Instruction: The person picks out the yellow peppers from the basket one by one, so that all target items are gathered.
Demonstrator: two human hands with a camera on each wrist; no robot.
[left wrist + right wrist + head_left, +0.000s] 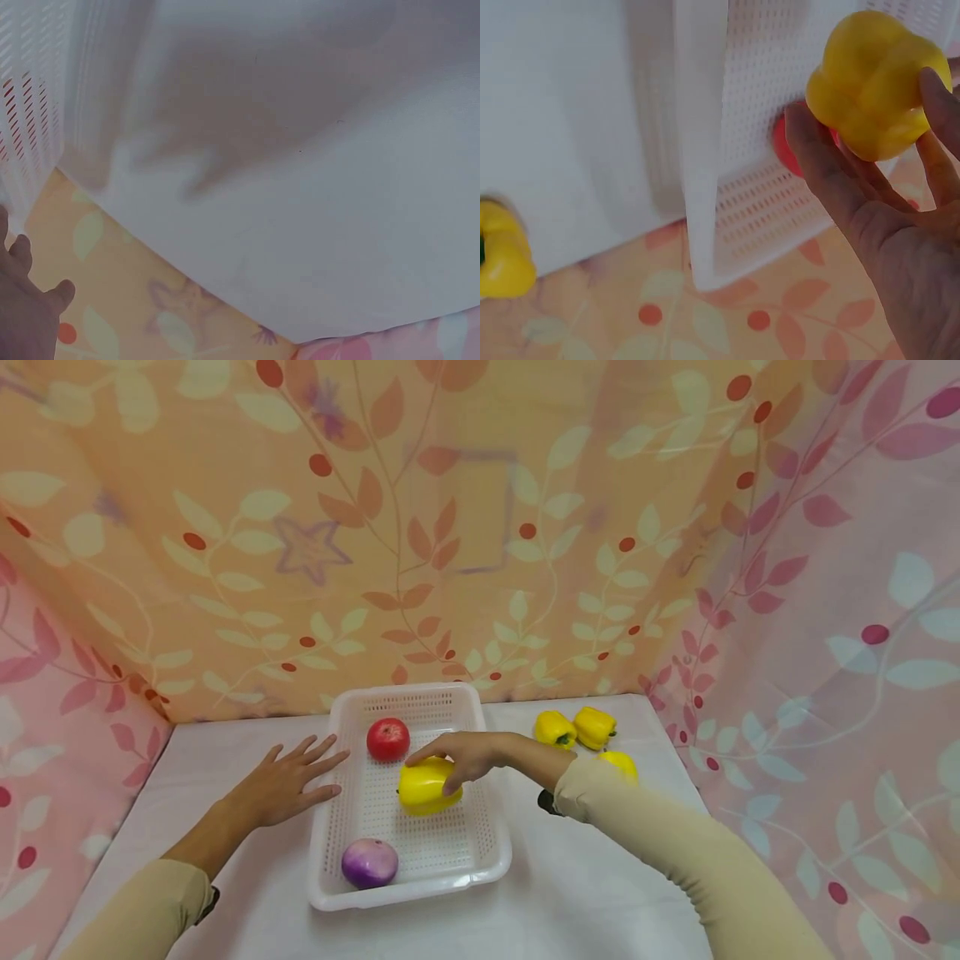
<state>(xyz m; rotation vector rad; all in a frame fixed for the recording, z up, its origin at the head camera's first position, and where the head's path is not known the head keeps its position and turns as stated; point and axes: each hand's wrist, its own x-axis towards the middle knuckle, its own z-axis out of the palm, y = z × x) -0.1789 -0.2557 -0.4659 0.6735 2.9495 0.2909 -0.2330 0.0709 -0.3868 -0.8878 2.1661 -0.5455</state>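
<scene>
A yellow bell pepper [429, 787] is gripped by my right hand [468, 756] over the white plastic basket [487, 860]. In the right wrist view, the fingers and thumb curl around this pepper [874, 82]. My left hand [288, 781] has its fingers spread at the basket's left rim; whether they touch it I cannot tell. Inside the basket, a red round fruit [387, 740] lies toward the back and a purple-and-white round vegetable [370, 863] at the front left. The left wrist view shows part of the left hand [30, 300] beside the perforated basket wall [30, 97].
On the white-covered table [585, 877], right of the basket, are more yellow bell peppers: one [555, 728], another [596, 727] beside it, and a third [619, 765] partly hidden by the right sleeve. Patterned curtains [420, 527] hang behind and at both sides.
</scene>
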